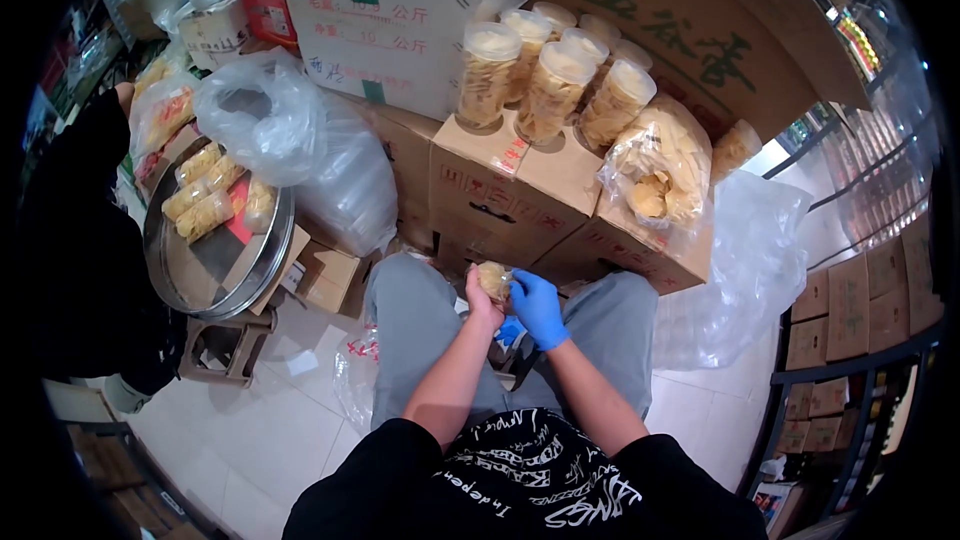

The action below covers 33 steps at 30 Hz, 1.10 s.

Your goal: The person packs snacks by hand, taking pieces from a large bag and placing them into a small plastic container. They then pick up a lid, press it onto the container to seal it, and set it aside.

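Low between my knees, my bare left hand [484, 302] is wrapped round a clear plastic jar [494, 280] of pale yellow chips, its round end turned up toward me. My right hand [538, 308], in a blue glove, has its bent fingers against the jar's right side. Just beyond stands a cardboard box [510, 210] carrying several filled clear jars [553, 90] with whitish tops. To their right a clear bag of chips [660, 175] lies with its mouth toward me.
A round metal tray [215, 285] at left holds several filled jars [205, 190] lying down, beside an inflated clear plastic bag [270, 120]. Another person's dark sleeve [85, 200] is at far left. Clear plastic sheeting [745, 260] hangs at right, near shelves of cartons [850, 300].
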Tool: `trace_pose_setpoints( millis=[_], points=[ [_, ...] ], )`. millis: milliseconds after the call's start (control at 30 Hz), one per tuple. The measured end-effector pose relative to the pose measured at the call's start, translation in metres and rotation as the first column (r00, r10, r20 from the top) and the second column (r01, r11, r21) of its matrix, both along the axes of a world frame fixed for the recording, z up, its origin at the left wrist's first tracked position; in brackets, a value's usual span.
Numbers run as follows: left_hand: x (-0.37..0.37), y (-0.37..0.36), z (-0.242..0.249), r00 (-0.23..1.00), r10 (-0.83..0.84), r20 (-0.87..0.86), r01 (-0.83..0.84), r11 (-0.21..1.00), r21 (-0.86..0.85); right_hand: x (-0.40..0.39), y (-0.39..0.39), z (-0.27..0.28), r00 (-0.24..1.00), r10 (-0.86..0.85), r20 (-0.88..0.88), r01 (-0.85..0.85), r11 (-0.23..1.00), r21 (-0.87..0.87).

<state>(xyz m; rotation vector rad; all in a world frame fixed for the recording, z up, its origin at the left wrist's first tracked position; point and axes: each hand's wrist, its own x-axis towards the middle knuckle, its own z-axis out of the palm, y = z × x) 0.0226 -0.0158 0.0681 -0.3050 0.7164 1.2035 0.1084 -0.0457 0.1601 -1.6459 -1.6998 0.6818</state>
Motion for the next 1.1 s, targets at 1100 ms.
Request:
trace_pose_setpoints(
  millis=[1100],
  points=[
    [-0.001,0.000,-0.009,0.969,-0.230,-0.088,0.230,0.973,-0.003,0.007,0.027,-0.026,0.747,0.554,0.367,-0.328,0.788,-0.520]
  ],
)
